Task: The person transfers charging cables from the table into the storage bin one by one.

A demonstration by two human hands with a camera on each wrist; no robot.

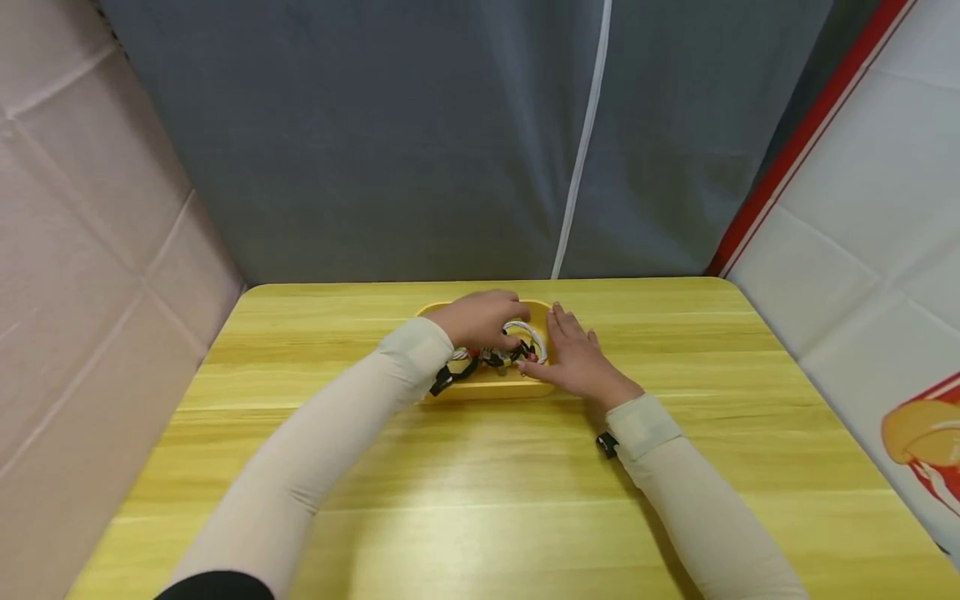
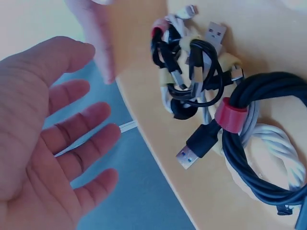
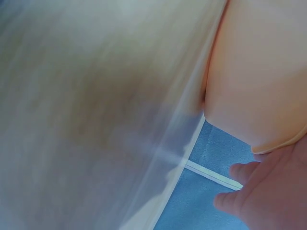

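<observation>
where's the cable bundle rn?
The cable bundle lies in the yellow tray at the table's far middle in the head view, between the left hand and the right hand.

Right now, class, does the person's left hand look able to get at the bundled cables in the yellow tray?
Probably yes: the left hand hovers over the yellow tray, open, with nothing between it and the bundled cables. The right hand rests at the tray's right edge, aside.
</observation>
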